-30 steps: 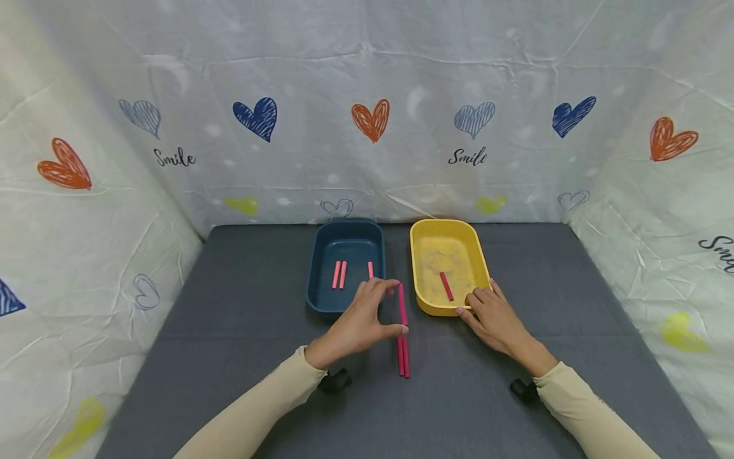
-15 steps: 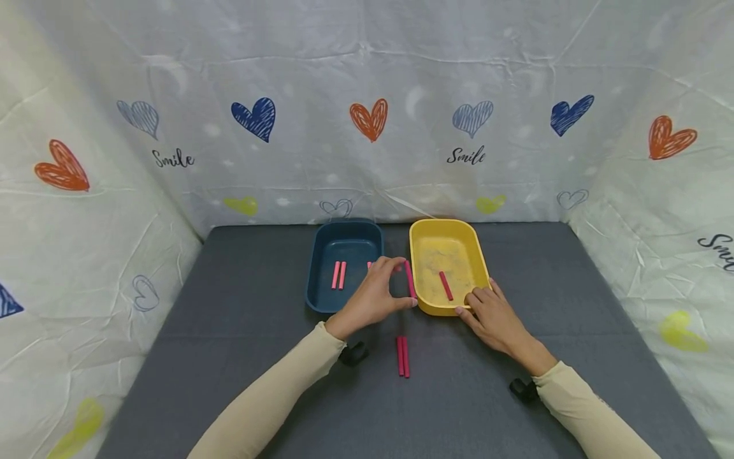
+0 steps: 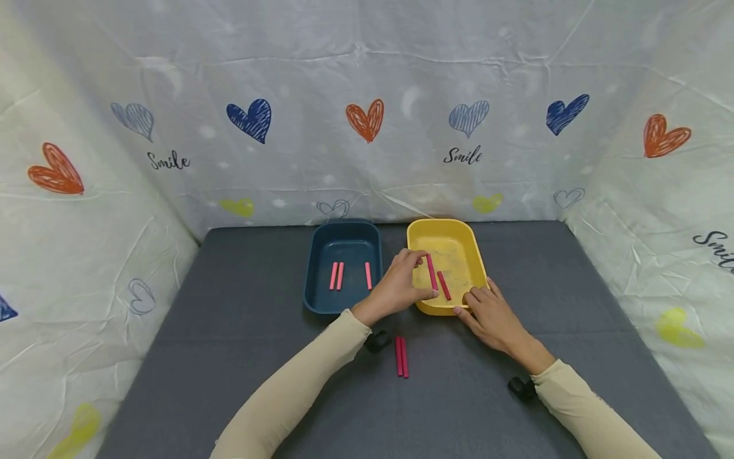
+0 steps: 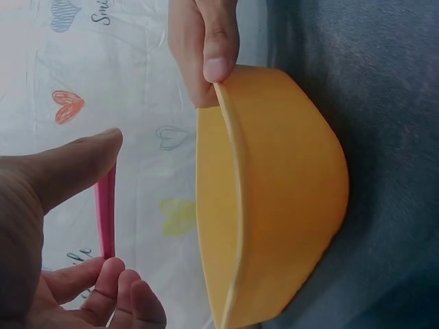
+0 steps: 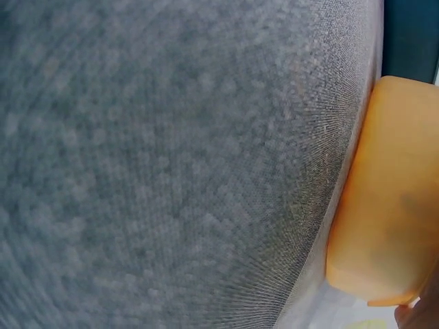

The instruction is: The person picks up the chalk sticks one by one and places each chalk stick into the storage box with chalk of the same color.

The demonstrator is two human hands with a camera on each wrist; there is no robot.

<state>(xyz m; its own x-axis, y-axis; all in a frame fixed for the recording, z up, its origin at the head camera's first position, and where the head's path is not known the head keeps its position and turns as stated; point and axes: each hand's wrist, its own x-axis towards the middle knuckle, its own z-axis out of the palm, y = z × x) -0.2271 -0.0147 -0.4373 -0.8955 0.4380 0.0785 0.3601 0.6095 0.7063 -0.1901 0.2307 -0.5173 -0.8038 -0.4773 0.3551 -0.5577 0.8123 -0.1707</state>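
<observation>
My left hand (image 3: 395, 287) pinches a dark pink stick (image 3: 432, 272) by its ends, thumb at one end and fingertips at the other, above the yellow tray (image 3: 461, 245). In the left wrist view the pinched stick (image 4: 105, 216) shows apart from the tray wall (image 4: 295, 185). A dark red stick (image 3: 444, 285) lies in the tray. My right hand (image 3: 496, 322) grips the tray's near right corner, its thumb outside the rim and fingers over it. Barely any of the right hand (image 5: 422, 308) enters the right wrist view.
A dark blue tray (image 3: 344, 306) with several light pink sticks (image 3: 340, 276) stands left of the yellow one. Two dark pink sticks (image 3: 402, 357) lie side by side on the grey cloth (image 3: 459, 395). A printed curtain (image 3: 309, 140) encloses the back and sides.
My left hand has carried the pinched stick from above the table pair, rightward and away from me, to over the yellow tray. The right hand has stayed at the tray's corner.
</observation>
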